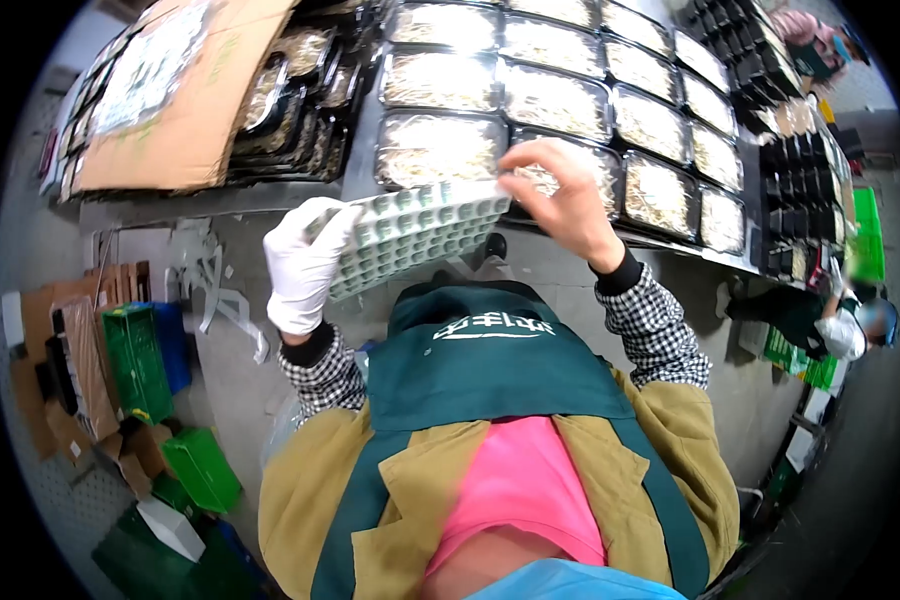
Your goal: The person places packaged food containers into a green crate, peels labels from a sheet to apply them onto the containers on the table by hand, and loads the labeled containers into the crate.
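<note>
My left hand [305, 262], in a white glove, grips the left end of a sheet of labels [420, 235]. Rows of small pale-green labels cover the sheet, which is tilted in front of the table edge. At its upper right corner is my bare right hand [565, 195], thumb and forefinger curled close together there; any single label between the fingertips is too small to make out. Just beyond the sheet stands a black tray of bean sprouts [440, 145], its top shiny. Another sprout tray [658, 192] lies to the right of my right hand.
Several filled trays stand in rows on the metal table [360, 160]. Stacked trays and a cardboard sheet [195, 110] are at left. Black tray stacks [800, 190] rise at right, near a co-worker [840, 325]. Green crates [135, 360] and boxes sit on the floor at left.
</note>
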`<action>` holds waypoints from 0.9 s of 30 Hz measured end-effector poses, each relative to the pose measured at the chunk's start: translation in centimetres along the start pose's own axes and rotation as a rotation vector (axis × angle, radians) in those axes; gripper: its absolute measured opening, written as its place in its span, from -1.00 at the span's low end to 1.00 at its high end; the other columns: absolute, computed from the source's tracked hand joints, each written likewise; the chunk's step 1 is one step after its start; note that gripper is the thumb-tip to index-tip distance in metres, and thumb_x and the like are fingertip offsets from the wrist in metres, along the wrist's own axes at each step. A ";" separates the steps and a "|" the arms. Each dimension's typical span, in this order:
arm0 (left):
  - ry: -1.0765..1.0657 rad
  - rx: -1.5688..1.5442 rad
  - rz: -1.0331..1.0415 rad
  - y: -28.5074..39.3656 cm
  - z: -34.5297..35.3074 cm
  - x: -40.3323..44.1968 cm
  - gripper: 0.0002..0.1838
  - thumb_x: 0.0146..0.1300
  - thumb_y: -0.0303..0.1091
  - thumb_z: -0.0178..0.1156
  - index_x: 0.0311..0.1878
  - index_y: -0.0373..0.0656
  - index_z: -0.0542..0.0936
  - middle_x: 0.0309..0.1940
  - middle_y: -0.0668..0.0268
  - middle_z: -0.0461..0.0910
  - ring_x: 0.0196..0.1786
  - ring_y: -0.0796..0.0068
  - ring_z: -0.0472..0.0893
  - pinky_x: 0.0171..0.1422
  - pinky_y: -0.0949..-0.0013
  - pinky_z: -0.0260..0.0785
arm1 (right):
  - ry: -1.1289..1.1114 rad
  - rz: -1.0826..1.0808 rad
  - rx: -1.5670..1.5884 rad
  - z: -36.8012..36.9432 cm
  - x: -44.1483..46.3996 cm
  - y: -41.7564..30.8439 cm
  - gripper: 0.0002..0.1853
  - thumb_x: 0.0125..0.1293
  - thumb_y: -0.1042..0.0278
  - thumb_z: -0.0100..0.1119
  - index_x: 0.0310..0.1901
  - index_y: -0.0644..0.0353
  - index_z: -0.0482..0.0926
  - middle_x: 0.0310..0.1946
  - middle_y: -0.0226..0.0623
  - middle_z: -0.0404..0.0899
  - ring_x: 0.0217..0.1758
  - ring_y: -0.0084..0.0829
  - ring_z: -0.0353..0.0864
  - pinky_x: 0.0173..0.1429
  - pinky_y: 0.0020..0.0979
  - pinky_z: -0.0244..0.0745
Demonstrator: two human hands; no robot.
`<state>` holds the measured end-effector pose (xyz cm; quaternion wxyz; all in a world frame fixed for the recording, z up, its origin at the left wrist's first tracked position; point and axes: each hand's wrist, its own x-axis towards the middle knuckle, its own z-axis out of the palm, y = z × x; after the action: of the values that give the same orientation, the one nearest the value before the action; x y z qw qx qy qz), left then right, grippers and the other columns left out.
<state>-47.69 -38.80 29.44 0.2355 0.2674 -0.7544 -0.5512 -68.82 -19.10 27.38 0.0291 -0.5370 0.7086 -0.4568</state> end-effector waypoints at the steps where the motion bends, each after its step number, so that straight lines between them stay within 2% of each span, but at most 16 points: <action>1: -0.008 0.073 -0.021 0.2 0.0 -0.1 -0.96 0.17 -0.53 0.27 -0.31 -0.28 0.63 -0.45 0.44 0.59 -0.39 0.74 0.47 -0.28 0.62 0.28 | -0.062 -0.053 -0.036 0.5 1.2 -2.1 -0.74 0.14 0.34 0.28 -0.13 0.14 0.55 -0.27 -0.33 0.55 -0.19 -0.31 0.51 -0.07 -0.33 0.42; 3: -0.014 0.111 0.001 -0.4 -0.3 -0.3 -0.95 0.18 -0.51 0.26 -0.30 -0.28 0.64 -0.44 0.44 0.60 -0.40 0.75 0.47 -0.30 0.63 0.28 | -0.145 -0.176 -0.167 2.2 2.5 -3.9 -0.65 0.08 0.23 0.32 -0.08 0.06 0.54 -0.19 -0.41 0.51 -0.11 -0.35 0.46 0.03 -0.33 0.35; 6: 0.005 0.161 -0.020 -0.3 -0.6 -0.8 -0.93 0.21 -0.48 0.24 -0.29 -0.28 0.64 -0.46 0.45 0.58 -0.43 0.77 0.45 -0.34 0.63 0.28 | -0.246 -0.291 -0.230 3.7 3.7 -4.6 -0.62 0.08 0.30 0.33 -0.03 0.07 0.54 -0.24 -0.39 0.51 -0.14 -0.34 0.48 -0.01 -0.36 0.38; 10: 0.042 0.120 -0.069 -1.2 -1.2 -1.2 -0.89 0.23 -0.43 0.23 -0.36 -0.26 0.63 -0.54 0.50 0.52 -0.49 0.79 0.38 -0.41 0.60 0.22 | -0.159 -0.449 -0.278 5.2 3.5 -4.6 -0.65 -0.01 0.41 0.28 -0.10 0.04 0.58 -0.33 -0.43 0.49 -0.26 -0.43 0.49 -0.04 -0.41 0.36; 11: 0.029 0.113 -0.106 -1.4 -1.4 -1.2 -0.88 0.23 -0.42 0.23 -0.38 -0.26 0.62 -0.56 0.51 0.50 -0.49 0.79 0.37 -0.42 0.59 0.21 | -0.134 -0.477 -0.325 5.5 3.2 -4.5 -0.70 0.00 0.41 0.18 -0.14 0.03 0.57 -0.34 -0.47 0.47 -0.25 -0.45 0.46 -0.01 -0.38 0.30; 12: 0.013 0.106 -0.142 -1.5 -1.5 -1.1 -0.86 0.24 -0.40 0.23 -0.40 -0.26 0.61 -0.57 0.51 0.48 -0.50 0.79 0.36 -0.42 0.58 0.20 | -0.113 -0.501 -0.327 6.0 2.7 -4.4 -0.68 -0.03 0.42 0.17 -0.15 0.04 0.57 -0.34 -0.46 0.48 -0.28 -0.44 0.46 -0.04 -0.37 0.32; 14: -0.035 0.136 -0.108 -1.8 -1.7 -1.0 -0.80 0.24 -0.35 0.22 -0.44 -0.27 0.58 -0.61 0.50 0.44 -0.51 0.78 0.32 -0.42 0.57 0.19 | -0.129 -0.543 -0.260 6.3 2.1 -4.2 -0.69 -0.04 0.41 0.17 -0.17 0.04 0.58 -0.33 -0.46 0.48 -0.27 -0.46 0.46 -0.04 -0.36 0.34; 15: -0.065 0.149 -0.099 -2.8 -1.9 -0.8 -0.80 0.24 -0.34 0.23 -0.44 -0.27 0.58 -0.62 0.50 0.43 -0.51 0.77 0.32 -0.42 0.57 0.18 | -0.184 -0.564 -0.189 6.2 2.0 -3.9 -0.68 -0.01 0.47 0.18 -0.13 0.10 0.59 -0.34 -0.43 0.51 -0.28 -0.44 0.50 -0.09 -0.40 0.41; 17: -0.079 0.215 -0.039 -4.1 -2.3 -1.0 -0.76 0.23 -0.32 0.22 -0.47 -0.28 0.55 -0.63 0.49 0.41 -0.52 0.75 0.29 -0.42 0.55 0.16 | -0.119 -0.318 0.050 6.6 1.8 -2.9 -0.69 0.06 0.51 0.19 -0.09 0.16 0.58 -0.33 -0.41 0.55 -0.27 -0.45 0.55 -0.13 -0.44 0.46; 18: -0.051 0.217 -0.065 -4.4 -2.7 -1.0 -0.78 0.22 -0.32 0.22 -0.44 -0.28 0.56 -0.62 0.42 0.44 -0.54 0.68 0.33 -0.42 0.52 0.19 | -0.085 -0.194 0.166 7.0 1.8 -2.2 -0.69 0.10 0.53 0.19 -0.07 0.19 0.58 -0.33 -0.40 0.56 -0.27 -0.45 0.57 -0.15 -0.46 0.48; 19: -0.023 0.218 -0.092 -4.7 -3.4 -1.2 -0.80 0.21 -0.33 0.22 -0.42 -0.29 0.58 -0.61 0.35 0.47 -0.55 0.61 0.36 -0.42 0.48 0.22 | -0.021 0.365 0.354 7.7 1.8 -1.4 -0.69 0.20 0.54 0.16 0.01 0.30 0.52 -0.31 -0.30 0.61 -0.24 -0.47 0.61 -0.20 -0.49 0.52; 20: 0.004 0.218 -0.121 -5.1 -4.0 -1.5 -0.81 0.19 -0.33 0.22 -0.39 -0.29 0.59 -0.61 0.28 0.49 -0.57 0.53 0.40 -0.43 0.44 0.25 | 0.095 0.457 0.536 8.5 2.8 0.2 -0.62 0.23 0.46 0.19 0.08 0.34 0.45 -0.21 -0.23 0.61 -0.21 -0.52 0.60 -0.15 -0.48 0.52; 22: 0.075 0.167 -0.154 -5.5 -5.2 -1.8 -0.77 0.20 -0.32 0.24 -0.44 -0.31 0.56 -0.67 0.31 0.41 -0.57 0.64 0.31 -0.45 0.48 0.19 | 0.235 0.517 0.443 11.8 2.6 4.4 -0.47 0.18 0.43 0.25 0.18 0.34 0.33 -0.12 -0.16 0.57 -0.21 -0.48 0.61 -0.13 -0.47 0.53; 24: 0.123 0.245 -0.145 -6.2 -6.4 -2.2 -0.77 0.20 -0.33 0.25 -0.44 -0.33 0.56 -0.66 0.36 0.42 -0.56 0.68 0.31 -0.45 0.49 0.18 | 0.181 0.500 0.194 12.9 2.9 4.0 -0.33 0.15 0.47 0.30 0.27 0.30 0.21 -0.02 -0.17 0.50 -0.17 -0.51 0.59 -0.08 -0.50 0.56; 25: 0.141 0.197 -0.166 -6.1 -6.7 -2.3 -0.76 0.20 -0.33 0.25 -0.43 -0.34 0.55 -0.66 0.39 0.42 -0.55 0.68 0.30 -0.45 0.49 0.17 | 0.194 0.475 0.127 13.7 3.1 4.3 -0.35 0.13 0.45 0.31 0.25 0.29 0.24 0.00 -0.12 0.50 -0.14 -0.46 0.62 -0.06 -0.47 0.56; 27: 0.140 0.164 -0.200 -6.1 -7.2 -2.7 -0.75 0.20 -0.31 0.25 -0.43 -0.34 0.55 -0.65 0.40 0.42 -0.55 0.68 0.30 -0.44 0.49 0.18 | 0.216 0.377 0.009 14.8 3.2 4.6 -0.37 0.09 0.51 0.27 0.22 0.26 0.26 -0.03 -0.13 0.49 -0.21 -0.38 0.62 -0.11 -0.39 0.55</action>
<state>-40.17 -43.62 25.50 0.2087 0.3976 -0.7482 -0.4885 -65.67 -30.73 17.11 0.0404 -0.3429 0.7932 -0.5015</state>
